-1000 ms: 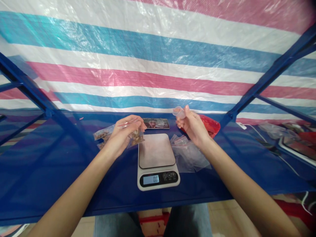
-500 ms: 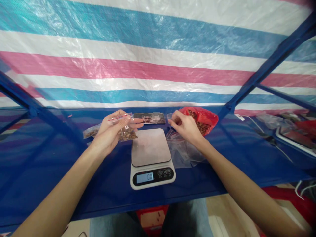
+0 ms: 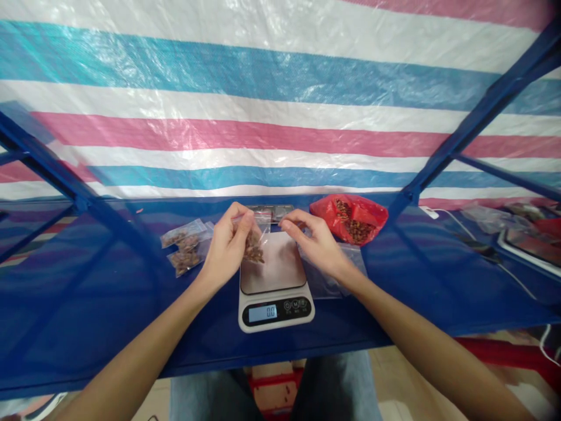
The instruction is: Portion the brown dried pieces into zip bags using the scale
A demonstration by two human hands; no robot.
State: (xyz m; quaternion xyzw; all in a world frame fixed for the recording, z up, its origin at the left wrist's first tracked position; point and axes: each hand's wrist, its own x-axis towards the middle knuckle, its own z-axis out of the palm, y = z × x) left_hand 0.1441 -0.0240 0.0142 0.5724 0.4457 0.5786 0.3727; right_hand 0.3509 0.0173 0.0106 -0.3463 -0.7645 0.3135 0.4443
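My left hand (image 3: pixel 228 248) and my right hand (image 3: pixel 313 240) both pinch the top of a small clear zip bag (image 3: pixel 255 240) holding brown bits. The bag hangs just above the plate of a white digital scale (image 3: pixel 274 286) whose display reads 0.0. A red plastic bag (image 3: pixel 350 217) of the same brown bits lies open to the right of my right hand. Several filled small bags (image 3: pixel 186 245) lie left of my left hand.
Empty clear zip bags (image 3: pixel 337 275) lie under my right wrist. A phone (image 3: pixel 272 209) lies behind the scale, partly hidden by my hands. Blue frame bars (image 3: pixel 460 140) rise at both sides. A white cable (image 3: pixel 473 240) and more bags lie at far right.
My right hand left the small cup near the red bag and came to the zip bag. My left hand brought the bag right, over the scale plate.
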